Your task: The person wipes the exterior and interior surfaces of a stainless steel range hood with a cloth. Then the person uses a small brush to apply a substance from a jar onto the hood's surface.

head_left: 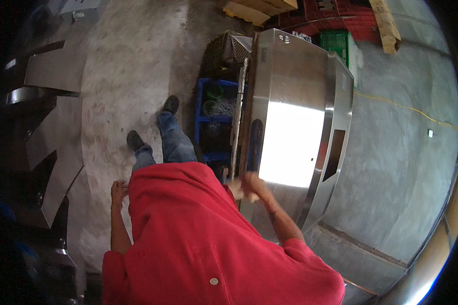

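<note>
My right hand [252, 183] is closed at the near left edge of a big stainless steel box [289, 68]. A pale, crumpled, cloth-like wad [235, 188] shows on both sides of its fingers, blurred by motion. Strong light glares off the middle of the steel face beside this hand. My left hand [118, 193] hangs by my left hip, fingers loosely apart and holding nothing.
A blue rack [199, 109] with dark and green items stands left of the steel box. Several folded metal sheets [56, 134] line the far left. Behind the box are a green crate [336, 41] and cardboard [249, 11]. A yellow cable [407, 105] crosses the grey surface at right.
</note>
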Action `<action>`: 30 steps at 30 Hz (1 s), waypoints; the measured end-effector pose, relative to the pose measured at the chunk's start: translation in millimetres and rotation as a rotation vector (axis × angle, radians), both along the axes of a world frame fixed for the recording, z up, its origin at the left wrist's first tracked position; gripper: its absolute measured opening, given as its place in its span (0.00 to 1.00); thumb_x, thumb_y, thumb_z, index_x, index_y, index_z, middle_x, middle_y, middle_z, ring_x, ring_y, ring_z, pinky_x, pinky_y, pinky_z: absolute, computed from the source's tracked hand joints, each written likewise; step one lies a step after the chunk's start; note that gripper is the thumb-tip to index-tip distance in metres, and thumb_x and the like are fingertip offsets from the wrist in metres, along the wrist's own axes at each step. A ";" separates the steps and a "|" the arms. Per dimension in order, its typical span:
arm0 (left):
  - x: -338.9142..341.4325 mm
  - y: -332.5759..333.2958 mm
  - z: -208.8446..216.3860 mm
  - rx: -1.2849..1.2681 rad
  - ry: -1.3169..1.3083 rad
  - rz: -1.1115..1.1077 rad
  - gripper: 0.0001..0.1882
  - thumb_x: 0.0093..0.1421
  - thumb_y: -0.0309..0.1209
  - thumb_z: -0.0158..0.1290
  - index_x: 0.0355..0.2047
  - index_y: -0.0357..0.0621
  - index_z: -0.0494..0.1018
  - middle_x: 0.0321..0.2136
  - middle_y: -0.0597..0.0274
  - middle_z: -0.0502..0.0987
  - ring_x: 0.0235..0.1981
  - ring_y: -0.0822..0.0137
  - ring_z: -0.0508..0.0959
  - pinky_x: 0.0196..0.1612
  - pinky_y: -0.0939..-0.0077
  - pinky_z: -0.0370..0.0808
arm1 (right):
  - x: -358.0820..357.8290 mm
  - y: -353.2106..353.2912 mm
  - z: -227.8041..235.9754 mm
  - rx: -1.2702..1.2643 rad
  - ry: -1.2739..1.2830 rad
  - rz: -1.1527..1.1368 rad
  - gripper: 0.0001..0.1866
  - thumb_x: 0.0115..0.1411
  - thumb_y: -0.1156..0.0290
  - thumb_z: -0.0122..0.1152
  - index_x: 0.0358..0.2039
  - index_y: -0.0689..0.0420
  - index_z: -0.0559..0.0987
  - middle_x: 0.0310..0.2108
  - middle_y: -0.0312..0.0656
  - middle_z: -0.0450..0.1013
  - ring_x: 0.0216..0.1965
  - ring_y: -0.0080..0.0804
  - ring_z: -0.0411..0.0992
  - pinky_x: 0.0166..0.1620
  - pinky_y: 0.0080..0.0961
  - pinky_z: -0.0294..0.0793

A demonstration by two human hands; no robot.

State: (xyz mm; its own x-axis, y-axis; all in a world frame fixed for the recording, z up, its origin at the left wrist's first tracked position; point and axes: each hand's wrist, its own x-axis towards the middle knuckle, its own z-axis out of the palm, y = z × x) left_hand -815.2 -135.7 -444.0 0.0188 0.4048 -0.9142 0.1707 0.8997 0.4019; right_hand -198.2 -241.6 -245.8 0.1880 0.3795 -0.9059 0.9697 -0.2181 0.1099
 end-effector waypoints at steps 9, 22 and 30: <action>25.6 5.6 45.8 0.097 0.096 0.294 0.26 0.80 0.50 0.44 0.61 0.40 0.72 0.51 0.50 0.81 0.46 0.60 0.84 0.51 0.66 0.81 | 101.9 457.8 62.1 1.012 -0.479 0.883 0.26 0.68 0.66 0.58 0.65 0.59 0.76 0.66 0.53 0.71 0.70 0.53 0.64 0.72 0.56 0.59; 95.3 -87.5 60.0 -0.076 0.199 0.235 0.24 0.81 0.46 0.41 0.61 0.40 0.71 0.50 0.50 0.81 0.47 0.59 0.84 0.51 0.66 0.80 | 154.7 436.7 -82.7 0.626 -0.787 1.351 0.15 0.73 0.57 0.55 0.28 0.43 0.82 0.23 0.31 0.74 0.30 0.30 0.74 0.37 0.33 0.69; 28.8 -38.2 36.1 0.008 0.108 0.202 0.24 0.81 0.47 0.40 0.61 0.39 0.71 0.50 0.51 0.81 0.45 0.59 0.84 0.50 0.66 0.80 | 101.2 216.5 -109.3 0.444 -0.480 1.097 0.11 0.66 0.62 0.60 0.35 0.48 0.89 0.37 0.36 0.82 0.43 0.34 0.78 0.54 0.41 0.70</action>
State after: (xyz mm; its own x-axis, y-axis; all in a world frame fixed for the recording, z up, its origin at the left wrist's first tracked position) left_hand -786.4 -173.8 -407.8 -0.1609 0.3980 -0.9032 0.0294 0.9166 0.3987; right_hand -97.0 -25.1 -355.2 -0.1426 0.7945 -0.5903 0.5475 0.5601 0.6217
